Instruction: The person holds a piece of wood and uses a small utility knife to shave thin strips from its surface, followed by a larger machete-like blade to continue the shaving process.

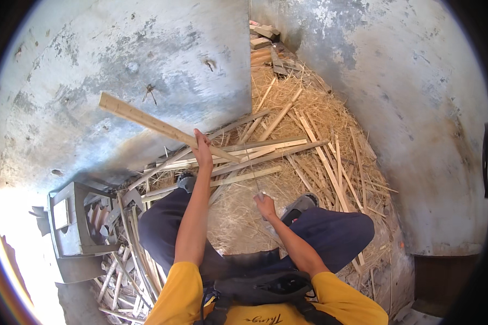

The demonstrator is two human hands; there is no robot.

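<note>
My left hand (203, 149), fingers closed, grips a long pale strip of wood (146, 120) near its lower part. The strip slants from the upper left down toward the middle, its lower end above the pile of strips. Lower and to the right, my right hand (264, 206) is closed round the end of a thin, narrow tool (256, 172). That tool points up and away toward the strip's lower end. It looks like a blade seen edge-on, but its exact kind is too thin to tell. Fine shavings (236, 208) lie between my legs.
Several loose wood strips (276, 153) lie crossed beyond my feet. A heap of curly shavings (331, 119) spreads to the far right. Worn grey walls (200, 49) stand on both sides. At the left are a grey metal frame (81, 244) and more wood offcuts (122, 276).
</note>
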